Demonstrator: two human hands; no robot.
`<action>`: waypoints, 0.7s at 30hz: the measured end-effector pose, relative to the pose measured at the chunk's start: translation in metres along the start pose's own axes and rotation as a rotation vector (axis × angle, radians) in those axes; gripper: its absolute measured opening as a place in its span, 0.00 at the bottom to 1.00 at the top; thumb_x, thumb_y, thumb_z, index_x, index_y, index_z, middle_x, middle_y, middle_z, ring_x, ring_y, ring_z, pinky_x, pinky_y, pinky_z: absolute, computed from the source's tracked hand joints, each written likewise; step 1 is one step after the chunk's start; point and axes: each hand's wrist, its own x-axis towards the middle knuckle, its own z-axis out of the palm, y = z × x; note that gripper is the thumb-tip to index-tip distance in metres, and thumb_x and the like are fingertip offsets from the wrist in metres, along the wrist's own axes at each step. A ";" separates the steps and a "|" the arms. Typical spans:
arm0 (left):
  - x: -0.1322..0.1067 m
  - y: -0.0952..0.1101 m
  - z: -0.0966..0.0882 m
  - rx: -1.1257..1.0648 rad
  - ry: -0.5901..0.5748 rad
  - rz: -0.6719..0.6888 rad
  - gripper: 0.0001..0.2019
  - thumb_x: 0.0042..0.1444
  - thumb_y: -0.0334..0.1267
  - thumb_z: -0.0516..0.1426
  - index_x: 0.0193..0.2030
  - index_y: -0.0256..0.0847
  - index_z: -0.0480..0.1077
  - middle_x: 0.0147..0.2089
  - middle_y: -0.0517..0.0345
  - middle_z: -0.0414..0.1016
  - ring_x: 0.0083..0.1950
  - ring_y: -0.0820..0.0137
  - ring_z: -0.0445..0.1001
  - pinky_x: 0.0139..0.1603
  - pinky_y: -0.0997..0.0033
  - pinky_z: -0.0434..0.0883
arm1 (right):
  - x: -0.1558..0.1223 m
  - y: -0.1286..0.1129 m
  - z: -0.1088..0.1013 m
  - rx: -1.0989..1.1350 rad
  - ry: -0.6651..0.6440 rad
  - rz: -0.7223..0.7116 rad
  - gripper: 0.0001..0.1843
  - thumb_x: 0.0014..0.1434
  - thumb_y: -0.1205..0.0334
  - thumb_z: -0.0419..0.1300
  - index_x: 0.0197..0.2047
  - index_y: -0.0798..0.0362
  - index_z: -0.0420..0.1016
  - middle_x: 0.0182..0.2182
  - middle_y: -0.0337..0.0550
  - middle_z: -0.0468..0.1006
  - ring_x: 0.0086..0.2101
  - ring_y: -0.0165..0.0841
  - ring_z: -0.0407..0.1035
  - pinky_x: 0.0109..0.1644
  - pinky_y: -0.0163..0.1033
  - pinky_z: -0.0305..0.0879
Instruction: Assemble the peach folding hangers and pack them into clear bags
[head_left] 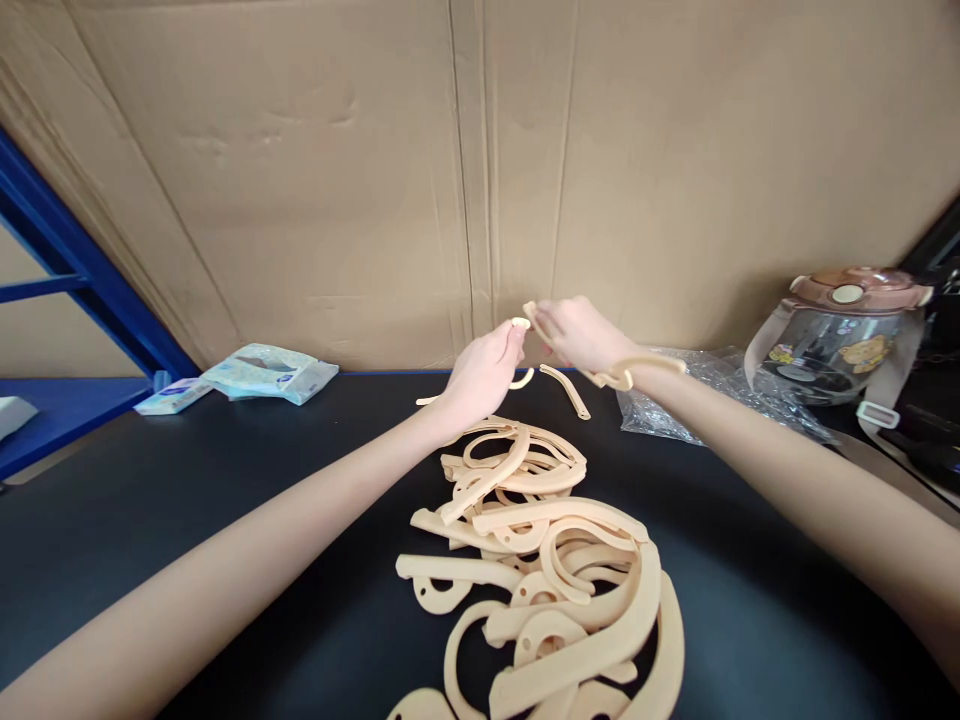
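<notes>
From the head camera, we see our left hand (484, 372) pinching one end of a tan strap (643, 365) with its fingers closed tight. Our right hand (581, 335) holds the same strap with curled fingers, up above the black table (187, 520). A pile of straps (540, 560) lies just below. A clear jug (844, 340) stands far to the right.

cardboard wall (300, 180), black table (150, 500)
</notes>
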 end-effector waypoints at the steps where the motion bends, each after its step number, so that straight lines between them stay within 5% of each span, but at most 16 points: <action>1: 0.002 -0.003 0.001 0.022 -0.011 -0.025 0.13 0.66 0.42 0.53 0.32 0.38 0.67 0.30 0.62 0.67 0.30 0.76 0.67 0.30 0.78 0.66 | 0.003 0.007 -0.002 0.074 0.020 0.051 0.13 0.62 0.69 0.47 0.33 0.55 0.71 0.22 0.44 0.76 0.19 0.31 0.65 0.28 0.37 0.56; 5: 0.017 -0.015 0.000 0.091 -0.088 -0.219 0.12 0.64 0.42 0.56 0.49 0.36 0.70 0.46 0.52 0.74 0.41 0.68 0.75 0.40 0.63 0.75 | 0.013 0.032 -0.008 0.351 0.159 0.242 0.16 0.63 0.63 0.46 0.27 0.53 0.69 0.18 0.40 0.70 0.17 0.29 0.62 0.25 0.36 0.57; 9: 0.031 -0.030 0.000 0.126 -0.078 -0.368 0.15 0.63 0.41 0.57 0.55 0.37 0.68 0.54 0.50 0.71 0.49 0.63 0.74 0.48 0.56 0.74 | 0.018 0.040 -0.007 0.606 0.258 0.347 0.13 0.61 0.63 0.46 0.26 0.51 0.64 0.16 0.35 0.62 0.16 0.27 0.56 0.21 0.34 0.54; 14: 0.039 -0.032 -0.011 0.049 -0.046 -0.393 0.14 0.63 0.43 0.57 0.51 0.38 0.70 0.53 0.50 0.73 0.49 0.63 0.74 0.47 0.59 0.74 | 0.017 0.039 -0.012 0.809 0.319 0.405 0.07 0.58 0.67 0.47 0.28 0.50 0.59 0.21 0.39 0.70 0.20 0.27 0.64 0.25 0.32 0.63; 18: 0.043 -0.012 -0.036 -0.113 -0.176 -0.404 0.23 0.60 0.55 0.55 0.36 0.35 0.77 0.46 0.44 0.79 0.39 0.64 0.77 0.34 0.71 0.74 | 0.016 0.035 -0.013 0.823 0.361 0.402 0.08 0.60 0.69 0.46 0.29 0.49 0.55 0.26 0.42 0.75 0.26 0.28 0.71 0.32 0.34 0.70; 21: 0.042 0.007 -0.056 -0.206 -0.247 -0.385 0.22 0.59 0.55 0.55 0.36 0.35 0.78 0.44 0.43 0.79 0.34 0.69 0.76 0.29 0.76 0.72 | 0.017 0.032 -0.011 0.738 0.368 0.373 0.08 0.59 0.71 0.47 0.30 0.49 0.55 0.29 0.43 0.77 0.29 0.28 0.73 0.35 0.36 0.72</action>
